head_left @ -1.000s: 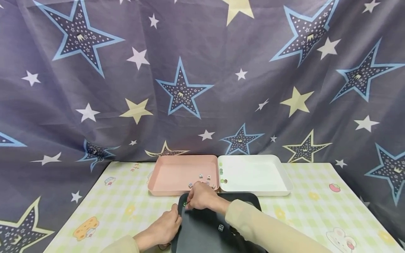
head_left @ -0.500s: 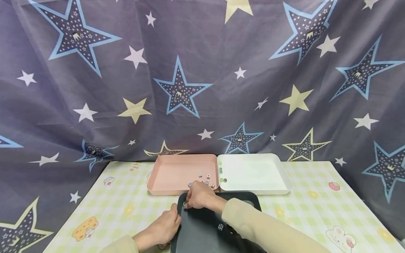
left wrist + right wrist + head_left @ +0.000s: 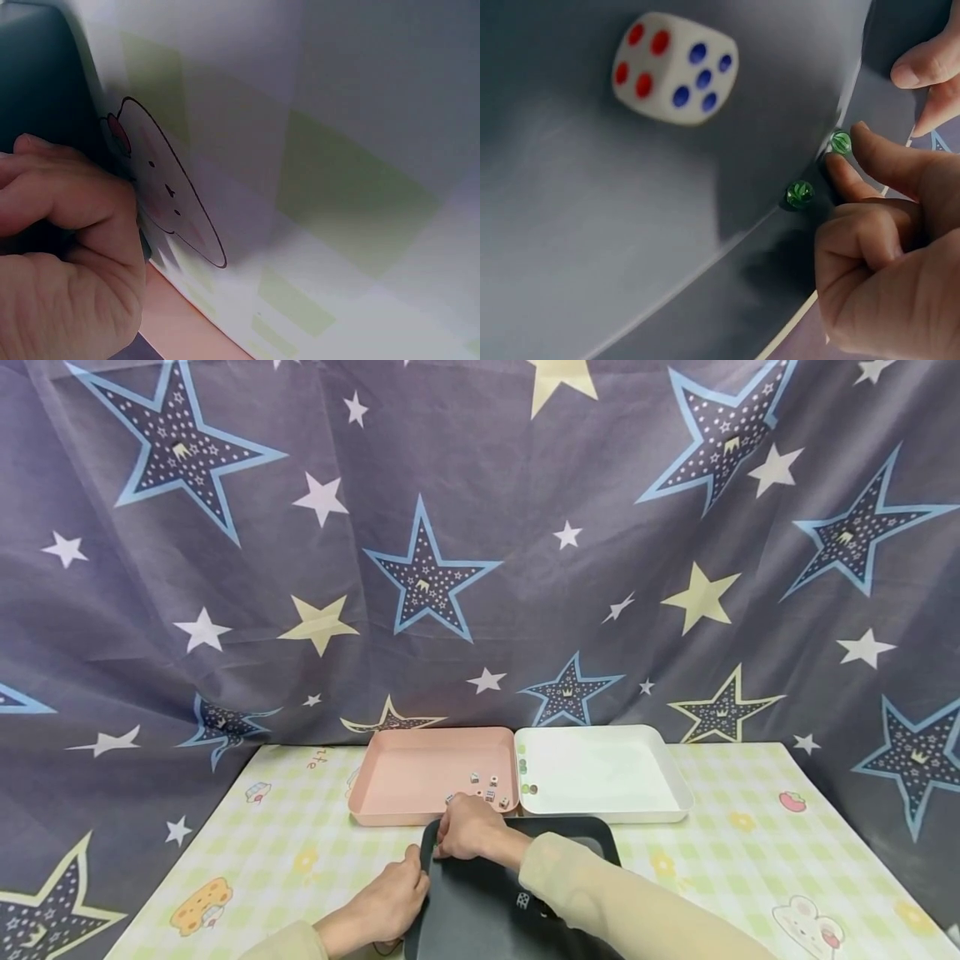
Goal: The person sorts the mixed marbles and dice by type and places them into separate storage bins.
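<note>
My left hand [image 3: 390,897] grips the left rim of a dark grey tray [image 3: 480,918], its fingers curled at the edge in the left wrist view. At that tray's far left corner, my right hand [image 3: 472,831] pinches a green glass marble [image 3: 841,141] between thumb and index fingertips, the other fingers folded in. A second green marble [image 3: 800,194] lies close by along the tray's inner edge. A white die [image 3: 676,69] with red and blue pips sits farther inside the tray. The right sleeve hides part of the tray in the head view.
Behind the dark tray stands a pink tray [image 3: 405,777] with several small dice [image 3: 490,795] in its near right part. Beside it a white tray [image 3: 600,777] has several green marbles [image 3: 522,766] along its left wall. A star-patterned curtain [image 3: 480,568] hangs behind the table.
My right hand stays at the tray's far left corner, its fingers shifting slightly, and the green there is now mostly hidden in the head view. The left hand keeps its hold.
</note>
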The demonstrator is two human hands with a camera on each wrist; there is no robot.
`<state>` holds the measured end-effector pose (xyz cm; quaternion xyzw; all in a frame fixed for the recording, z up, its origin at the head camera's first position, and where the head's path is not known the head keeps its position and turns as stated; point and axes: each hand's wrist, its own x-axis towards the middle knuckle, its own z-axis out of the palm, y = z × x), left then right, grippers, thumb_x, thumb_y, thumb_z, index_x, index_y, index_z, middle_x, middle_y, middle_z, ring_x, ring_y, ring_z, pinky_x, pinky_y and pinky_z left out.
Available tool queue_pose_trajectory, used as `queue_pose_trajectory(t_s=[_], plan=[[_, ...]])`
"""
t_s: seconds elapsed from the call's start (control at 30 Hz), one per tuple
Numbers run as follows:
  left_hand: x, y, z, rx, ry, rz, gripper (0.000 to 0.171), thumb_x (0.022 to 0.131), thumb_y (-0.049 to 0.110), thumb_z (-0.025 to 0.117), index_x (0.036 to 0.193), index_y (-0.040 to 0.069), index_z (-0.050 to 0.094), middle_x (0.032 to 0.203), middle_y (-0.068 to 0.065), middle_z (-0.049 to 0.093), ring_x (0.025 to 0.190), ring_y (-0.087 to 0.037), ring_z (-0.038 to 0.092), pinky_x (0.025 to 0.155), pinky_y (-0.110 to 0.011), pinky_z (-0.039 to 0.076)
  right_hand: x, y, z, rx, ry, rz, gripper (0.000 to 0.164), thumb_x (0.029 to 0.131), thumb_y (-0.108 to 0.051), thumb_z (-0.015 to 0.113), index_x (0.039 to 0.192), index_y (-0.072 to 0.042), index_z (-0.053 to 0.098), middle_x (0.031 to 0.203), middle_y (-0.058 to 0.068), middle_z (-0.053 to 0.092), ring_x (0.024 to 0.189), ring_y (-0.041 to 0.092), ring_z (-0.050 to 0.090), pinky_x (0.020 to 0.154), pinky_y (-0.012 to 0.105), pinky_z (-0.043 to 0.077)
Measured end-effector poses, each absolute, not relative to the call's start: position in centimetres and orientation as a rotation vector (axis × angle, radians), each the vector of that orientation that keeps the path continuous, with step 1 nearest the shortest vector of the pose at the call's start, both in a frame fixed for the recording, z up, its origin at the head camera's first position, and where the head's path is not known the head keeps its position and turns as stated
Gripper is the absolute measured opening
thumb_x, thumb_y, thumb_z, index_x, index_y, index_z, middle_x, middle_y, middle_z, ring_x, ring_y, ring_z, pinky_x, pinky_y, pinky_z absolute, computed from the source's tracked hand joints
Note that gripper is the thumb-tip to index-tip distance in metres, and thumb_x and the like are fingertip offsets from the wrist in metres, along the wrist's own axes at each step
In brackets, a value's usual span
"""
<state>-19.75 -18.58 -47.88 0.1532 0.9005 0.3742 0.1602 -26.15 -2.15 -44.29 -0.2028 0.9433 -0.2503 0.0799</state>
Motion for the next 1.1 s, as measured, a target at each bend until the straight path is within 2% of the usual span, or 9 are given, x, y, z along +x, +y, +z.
queue_pose_trajectory(t_s=[0.2, 0.27, 0.47, 0.6, 0.77, 0.9, 1.1], plan=[[-19.6, -18.5, -47.8, 0.424, 2.575, 1.079, 0.01, 0.109, 0.006, 0.039, 0.105, -0.001, 0.044, 0.066, -0.004, 0.051, 0.04, -0.008, 0.041, 0.033, -0.024, 0.033, -26.2, -2.5, -44.4, -0.601, 2.818, -0.76, 0.026, 0.079, -0.017, 0.094, 0.063, -0.019, 0.074, 0.059, -0.013, 0.059, 0.058, 0.008, 0.053, 0.051, 0.022, 0.043], [-19.8, -18.6, -48.0, 0.427, 2.582, 1.067, 0.011, 0.11, 0.008, 0.039, 0.106, -0.001, 0.044, 0.066, -0.003, 0.051, 0.041, -0.007, 0.04, 0.035, -0.024, 0.034, -26.1, -2.5, -44.4, -0.602, 2.821, -0.758, 0.024, 0.079, -0.017, 0.094, 0.064, -0.018, 0.075, 0.059, -0.014, 0.06, 0.058, 0.008, 0.054, 0.052, 0.022, 0.044], [-20.7, -19.2, -49.6, 0.437, 2.579, 1.053, 0.014, 0.111, 0.014, 0.039, 0.109, 0.001, 0.043, 0.067, 0.001, 0.05, 0.044, -0.006, 0.042, 0.037, -0.023, 0.039, -26.1, -2.6, -44.5, -0.609, 2.827, -0.762, 0.03, 0.079, -0.017, 0.094, 0.058, -0.019, 0.072, 0.049, -0.014, 0.055, 0.053, 0.008, 0.052, 0.049, 0.021, 0.04], [-20.2, -18.8, -48.7, 0.415, 2.559, 1.079, 0.013, 0.11, 0.011, 0.039, 0.108, -0.001, 0.044, 0.067, -0.003, 0.052, 0.042, -0.007, 0.042, 0.034, -0.024, 0.037, -26.0, -2.5, -44.4, -0.616, 2.812, -0.786, 0.034, 0.079, -0.015, 0.094, 0.056, -0.018, 0.07, 0.047, -0.013, 0.053, 0.051, 0.008, 0.05, 0.048, 0.021, 0.038], [-19.7, -18.2, -47.7, 0.421, 2.579, 1.076, 0.012, 0.109, 0.009, 0.039, 0.107, -0.002, 0.044, 0.065, -0.006, 0.052, 0.04, -0.007, 0.043, 0.033, -0.023, 0.035, -26.1, -2.0, -43.9, -0.614, 2.818, -0.806, 0.029, 0.079, -0.014, 0.094, 0.06, -0.016, 0.073, 0.051, -0.012, 0.057, 0.056, 0.008, 0.051, 0.05, 0.022, 0.04], [-20.0, -18.4, -48.3, 0.407, 2.614, 1.008, 0.013, 0.11, 0.011, 0.038, 0.107, 0.0, 0.044, 0.067, -0.003, 0.052, 0.043, -0.008, 0.048, 0.037, -0.022, 0.041, -26.1, -1.7, -43.4, -0.601, 2.812, -0.827, 0.024, 0.079, -0.014, 0.094, 0.063, -0.016, 0.075, 0.058, -0.012, 0.061, 0.061, 0.009, 0.054, 0.053, 0.024, 0.044], [-20.3, -18.8, -49.1, 0.408, 2.608, 1.043, 0.014, 0.111, 0.011, 0.04, 0.108, -0.001, 0.044, 0.07, -0.006, 0.052, 0.05, -0.017, 0.054, 0.042, -0.03, 0.045, -26.1, -1.1, -42.6, -0.63, 2.797, -0.844, 0.017, 0.08, -0.015, 0.093, 0.07, -0.016, 0.08, 0.067, -0.013, 0.066, 0.069, 0.006, 0.059, 0.061, 0.023, 0.052]])
